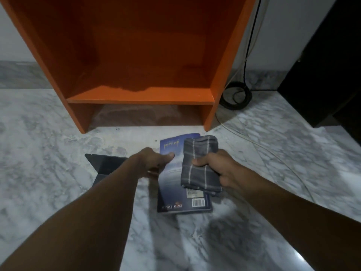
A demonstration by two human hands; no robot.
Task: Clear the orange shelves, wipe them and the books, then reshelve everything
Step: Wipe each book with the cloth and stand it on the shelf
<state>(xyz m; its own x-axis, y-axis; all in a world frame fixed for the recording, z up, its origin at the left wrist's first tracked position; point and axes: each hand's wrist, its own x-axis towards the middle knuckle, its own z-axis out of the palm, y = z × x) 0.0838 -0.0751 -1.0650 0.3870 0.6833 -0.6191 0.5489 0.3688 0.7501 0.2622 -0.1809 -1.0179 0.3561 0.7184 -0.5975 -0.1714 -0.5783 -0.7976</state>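
both forearms reach in from the near edge of the view. left hand (154, 161) holds the book (175, 184) by its left edge, thumb pressed flat on the cover; the other fingers are hidden beneath, so their lie cannot be told. right hand (214, 169) grips a folded grey checked cloth (197, 165), fingers curled round it, over the cover's upper right part. book is low over the floor (58, 153), just in front of the orange shelf (140, 94); contact with the floor is unclear. dark folded object (103, 165) lies on the floor left of the book.
judged step: wiping this book.
to do well: steady grip at the left edge, thumb out of the wipe path, straight strokes edge to edge, then turn the book and do the other cover and the edges.
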